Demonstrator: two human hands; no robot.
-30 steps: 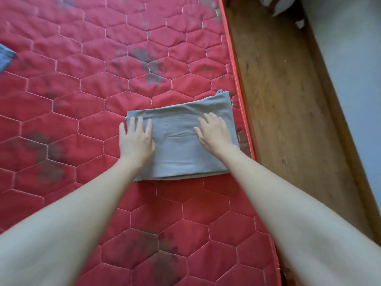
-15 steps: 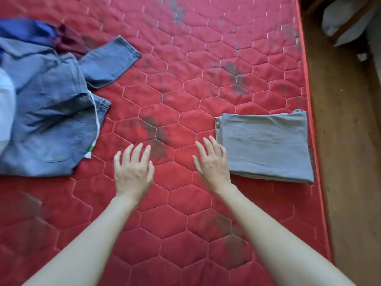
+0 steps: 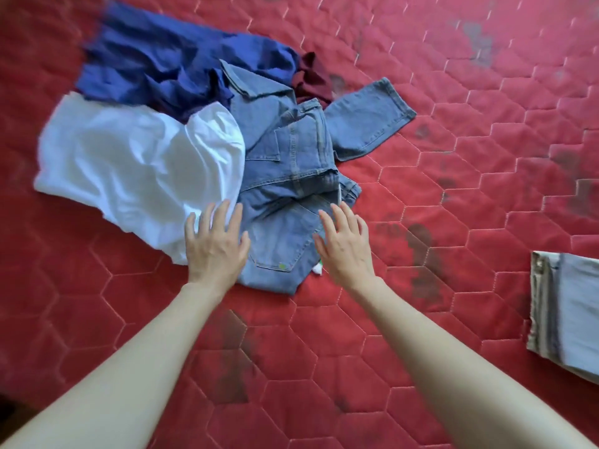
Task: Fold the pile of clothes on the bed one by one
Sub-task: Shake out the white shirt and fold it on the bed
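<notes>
We are looking at a bed [image 3: 453,140] showing a red quilted cloth cover, matt and slightly velvety, stitched in pale hexagons and carrying dark worn smudges. The jeans [image 3: 291,176] are showing coarse, faded blue denim with raised seams. The white garment [image 3: 129,170] is appearing thin, smooth and softly shiny, the blue garment [image 3: 168,63] crumpled and matt, the folded grey cloth [image 3: 573,312] smooth and matt.
</notes>
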